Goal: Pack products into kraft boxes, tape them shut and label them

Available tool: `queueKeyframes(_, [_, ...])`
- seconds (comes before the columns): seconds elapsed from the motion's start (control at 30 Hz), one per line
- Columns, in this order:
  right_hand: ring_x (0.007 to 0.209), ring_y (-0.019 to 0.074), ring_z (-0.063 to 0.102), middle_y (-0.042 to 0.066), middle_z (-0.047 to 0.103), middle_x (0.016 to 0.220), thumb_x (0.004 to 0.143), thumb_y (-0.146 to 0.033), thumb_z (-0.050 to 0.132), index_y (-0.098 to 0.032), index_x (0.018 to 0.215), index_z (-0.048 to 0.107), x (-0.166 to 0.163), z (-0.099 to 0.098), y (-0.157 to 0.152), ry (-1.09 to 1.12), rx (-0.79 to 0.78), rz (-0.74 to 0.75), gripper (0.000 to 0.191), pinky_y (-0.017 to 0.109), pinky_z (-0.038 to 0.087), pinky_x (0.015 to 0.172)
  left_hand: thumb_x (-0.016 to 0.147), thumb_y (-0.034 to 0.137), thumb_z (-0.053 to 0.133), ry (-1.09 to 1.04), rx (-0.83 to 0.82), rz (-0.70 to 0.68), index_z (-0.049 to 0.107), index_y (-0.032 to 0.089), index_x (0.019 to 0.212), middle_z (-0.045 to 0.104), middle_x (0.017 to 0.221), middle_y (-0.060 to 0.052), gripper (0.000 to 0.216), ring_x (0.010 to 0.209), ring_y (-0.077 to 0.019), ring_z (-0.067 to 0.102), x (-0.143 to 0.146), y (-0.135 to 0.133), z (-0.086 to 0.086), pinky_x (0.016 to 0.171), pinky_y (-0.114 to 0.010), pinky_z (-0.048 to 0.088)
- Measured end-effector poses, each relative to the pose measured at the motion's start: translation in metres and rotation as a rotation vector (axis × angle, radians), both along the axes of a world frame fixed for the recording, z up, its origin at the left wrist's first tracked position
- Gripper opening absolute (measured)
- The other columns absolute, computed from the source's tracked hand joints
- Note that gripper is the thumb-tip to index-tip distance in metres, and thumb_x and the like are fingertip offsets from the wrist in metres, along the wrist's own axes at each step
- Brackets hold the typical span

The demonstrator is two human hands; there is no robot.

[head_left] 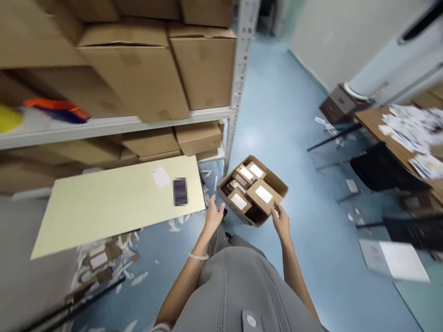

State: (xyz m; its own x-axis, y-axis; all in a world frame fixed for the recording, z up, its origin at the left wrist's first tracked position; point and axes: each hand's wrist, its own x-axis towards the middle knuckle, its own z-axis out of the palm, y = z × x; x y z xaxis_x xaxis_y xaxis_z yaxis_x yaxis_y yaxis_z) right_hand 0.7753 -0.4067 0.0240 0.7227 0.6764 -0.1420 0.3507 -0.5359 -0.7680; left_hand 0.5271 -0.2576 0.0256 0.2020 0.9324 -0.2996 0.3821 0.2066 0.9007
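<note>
An open cardboard box (281,187) sits on the floor in front of me, holding several smaller brown boxes with white labels. The largest of these, a labelled carton (256,197), lies at the right side. My left hand (213,216) is beside the box's near left side, fingers stretched and apart, nothing in it. By the near right rim is my right hand (282,223), its fingers slightly bent and apart. Its fingertips overlap the box's edge; whether they touch it I cannot tell.
A metal shelf (238,87) stacked with cartons (138,76) stands at the left. Below it is a pale yellow tabletop (114,198) with a dark pixelated rectangle (180,192). Paper scraps (117,258) litter the floor. To the right are a black chair (384,168) and a paper-covered desk (375,121).
</note>
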Motion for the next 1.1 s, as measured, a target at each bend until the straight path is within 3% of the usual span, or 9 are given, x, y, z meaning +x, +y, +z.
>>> queueKeyframes(0.13, [0.124, 0.0318, 0.059, 0.017, 0.063, 0.134, 0.088, -0.048, 0.045, -0.015, 0.133, 0.06, -0.008, -0.013, 0.02, -0.057, -0.04, 0.335, 0.057, 0.049, 0.049, 0.101, 0.086, 0.028, 0.061, 0.055, -0.024, 0.35, 0.043, 0.016, 0.134, 0.046, 0.149, -0.022, 0.053, 0.142, -0.03, 0.042, -0.073, -0.061, -0.008, 0.117, -0.05, 0.034])
queueKeyframes(0.23, [0.122, 0.0321, 0.06, 0.017, 0.065, 0.13, 0.089, -0.045, 0.044, -0.013, 0.13, 0.062, -0.038, -0.012, 0.049, -0.101, 0.017, 0.544, 0.055, 0.05, 0.048, 0.102, 0.087, 0.031, 0.059, 0.108, -0.071, 0.561, 0.042, 0.013, 0.136, 0.045, 0.149, -0.024, 0.055, 0.141, -0.0316, 0.043, -0.131, -0.115, -0.005, 0.116, -0.05, 0.035])
queueKeyframes(0.37, [0.123, 0.0312, 0.059, 0.016, 0.065, 0.131, 0.092, -0.043, 0.044, -0.015, 0.133, 0.059, -0.112, 0.014, 0.087, -0.094, 0.147, 0.799, 0.052, 0.051, 0.046, 0.105, 0.086, 0.045, 0.062, 0.165, 0.008, 0.875, 0.042, 0.013, 0.139, 0.043, 0.15, -0.024, 0.065, 0.141, -0.0344, 0.043, -0.193, -0.177, 0.013, 0.114, -0.05, 0.038])
queueKeyframes(0.47, [0.126, 0.0298, 0.056, 0.016, 0.062, 0.134, 0.093, -0.042, 0.043, -0.016, 0.135, 0.057, -0.182, 0.04, 0.105, -0.072, 0.244, 0.941, 0.051, 0.05, 0.043, 0.108, 0.087, 0.053, 0.06, 0.185, 0.157, 1.052, 0.042, 0.014, 0.141, 0.045, 0.149, -0.023, 0.069, 0.14, -0.0344, 0.045, -0.224, -0.205, 0.03, 0.115, -0.051, 0.037])
queueKeyframes(0.63, [0.125, 0.0284, 0.057, 0.016, 0.063, 0.133, 0.093, -0.039, 0.044, -0.016, 0.137, 0.056, -0.298, 0.058, 0.101, -0.017, 0.319, 1.155, 0.05, 0.049, 0.043, 0.108, 0.09, 0.054, 0.057, 0.176, 0.332, 1.159, 0.044, 0.018, 0.143, 0.046, 0.15, -0.019, 0.065, 0.14, -0.0299, 0.045, -0.277, -0.23, 0.046, 0.117, -0.047, 0.035])
queueKeyframes(0.8, [0.122, 0.0296, 0.06, 0.017, 0.063, 0.132, 0.092, -0.04, 0.045, -0.015, 0.134, 0.058, -0.392, 0.036, 0.06, -0.013, 0.301, 1.249, 0.051, 0.05, 0.045, 0.106, 0.089, 0.054, 0.058, 0.197, 0.369, 1.216, 0.044, 0.018, 0.143, 0.045, 0.151, -0.018, 0.067, 0.14, -0.0289, 0.045, -0.36, -0.263, 0.049, 0.119, -0.045, 0.034])
queueKeyframes(0.93, [0.114, 0.0302, 0.065, 0.019, 0.066, 0.127, 0.089, -0.042, 0.045, -0.014, 0.13, 0.06, -0.457, 0.013, 0.029, 0.019, 0.219, 1.335, 0.052, 0.05, 0.048, 0.101, 0.092, 0.05, 0.055, 0.334, 0.417, 1.32, 0.046, 0.02, 0.143, 0.047, 0.15, -0.016, 0.059, 0.141, -0.0269, 0.044, -0.429, -0.302, 0.056, 0.119, -0.045, 0.033])
queueKeyframes(1.1, [0.111, 0.0306, 0.066, 0.02, 0.065, 0.13, 0.089, -0.046, 0.045, -0.014, 0.134, 0.057, -0.525, 0.017, 0.024, -0.003, 0.192, 1.403, 0.056, 0.049, 0.049, 0.099, 0.092, 0.05, 0.054, 0.393, 0.356, 1.387, 0.055, 0.018, 0.132, 0.05, 0.147, -0.018, 0.051, 0.139, -0.0284, 0.045, -0.485, -0.337, 0.052, 0.117, -0.047, 0.035])
